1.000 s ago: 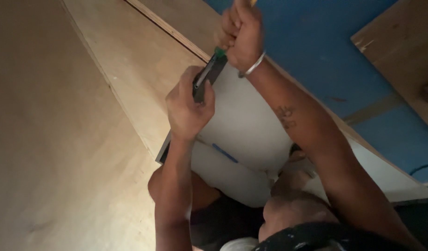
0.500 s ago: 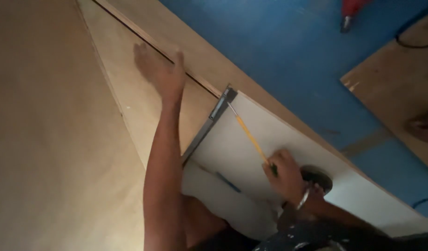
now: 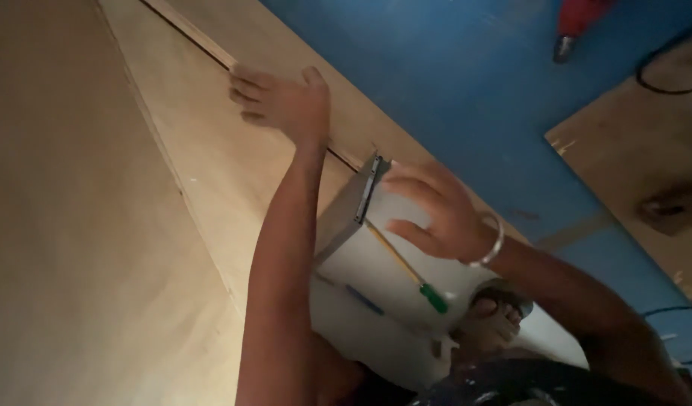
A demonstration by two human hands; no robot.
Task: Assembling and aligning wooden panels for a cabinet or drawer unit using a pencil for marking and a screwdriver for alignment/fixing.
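We see L hand [image 3: 282, 101] flat, fingers spread, pressing the ply [image 3: 210, 173] by the seam; holds nothing. R hand [image 3: 436, 214] open, loosely curled, resting on white board [image 3: 376, 278] near its metal edge [image 3: 365, 199]. Pencil [image 3: 402, 263] lies loose on board just below R fingers, long axis diagonal, green end toward us. R hand nearer it; L well apart.
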